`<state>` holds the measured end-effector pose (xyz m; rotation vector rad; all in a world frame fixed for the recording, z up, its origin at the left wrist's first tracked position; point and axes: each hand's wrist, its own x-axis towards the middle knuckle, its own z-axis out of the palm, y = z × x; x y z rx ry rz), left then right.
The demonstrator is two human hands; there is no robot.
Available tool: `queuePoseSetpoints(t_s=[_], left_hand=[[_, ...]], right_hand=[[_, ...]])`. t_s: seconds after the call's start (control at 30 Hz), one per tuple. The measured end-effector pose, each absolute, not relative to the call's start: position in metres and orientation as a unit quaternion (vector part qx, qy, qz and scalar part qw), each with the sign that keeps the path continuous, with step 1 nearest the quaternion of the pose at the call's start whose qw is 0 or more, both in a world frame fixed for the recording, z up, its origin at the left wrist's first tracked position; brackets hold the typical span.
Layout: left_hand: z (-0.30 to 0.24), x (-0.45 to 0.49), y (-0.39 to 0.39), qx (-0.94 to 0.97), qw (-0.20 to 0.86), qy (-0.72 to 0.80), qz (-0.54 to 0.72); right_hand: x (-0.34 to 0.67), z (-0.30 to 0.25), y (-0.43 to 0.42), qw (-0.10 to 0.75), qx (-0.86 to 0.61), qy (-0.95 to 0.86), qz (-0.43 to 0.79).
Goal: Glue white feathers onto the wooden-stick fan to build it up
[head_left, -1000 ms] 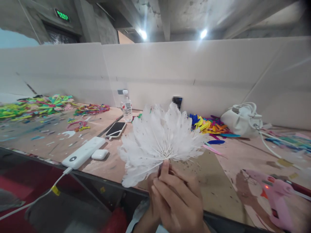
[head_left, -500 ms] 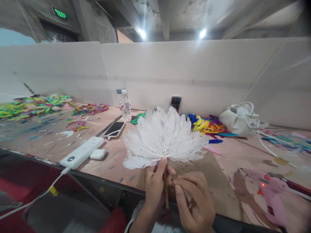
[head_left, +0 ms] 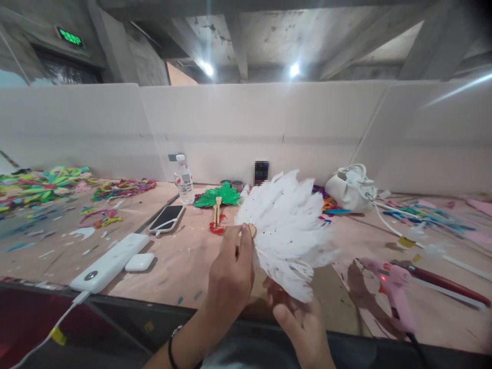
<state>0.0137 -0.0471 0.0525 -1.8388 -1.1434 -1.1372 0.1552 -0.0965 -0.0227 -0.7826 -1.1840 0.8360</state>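
Observation:
A white feather fan (head_left: pixel 288 225) is held up in front of me, its feathers spreading to the right. My left hand (head_left: pixel 229 271) is closed and pinches the fan at its hub, thumb on top. Below the feathers my right hand (head_left: pixel 298 312) is partly hidden by them, its thumb showing and its fingers curled up against the lower feathers. A green feather fan (head_left: pixel 217 197) with a wooden handle lies on the table behind.
A pink glue gun (head_left: pixel 388 287) with a lit red lamp stands at the right. A phone (head_left: pixel 167 218), white power bank (head_left: pixel 109 262), earbud case (head_left: pixel 139 262) and water bottle (head_left: pixel 184 182) lie left. A white bag (head_left: pixel 351 189) and coloured feathers (head_left: pixel 42 182) are on the wooden table (head_left: pixel 184 261).
The fan turned from upright to pointing right. My left hand rose to the hub and my right hand dropped under the feathers. The view swung right, and the green fan came into sight.

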Motion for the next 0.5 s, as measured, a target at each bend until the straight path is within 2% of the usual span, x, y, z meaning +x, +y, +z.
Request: queuePoseSetpoints(t_s=[0.17, 0.27, 0.37, 0.5], left_hand=[[0.034, 0.006, -0.039, -0.741, 0.38, -0.426, -0.354], [0.03, -0.005, -0.045, -0.764, 0.425, -0.403, -0.27], [0.026, -0.014, -0.051, -0.794, 0.432, -0.391, -0.176], [0.024, -0.015, -0.057, -0.848, 0.354, -0.383, -0.093]], right_hand=[[0.154, 0.002, -0.096, 0.632, -0.433, -0.409, 0.496], [0.163, 0.007, -0.099, 0.58, -0.461, -0.411, 0.531], [0.178, 0.007, -0.109, 0.484, -0.48, -0.459, 0.569], [0.2, 0.01, -0.128, 0.344, -0.484, -0.563, 0.574]])
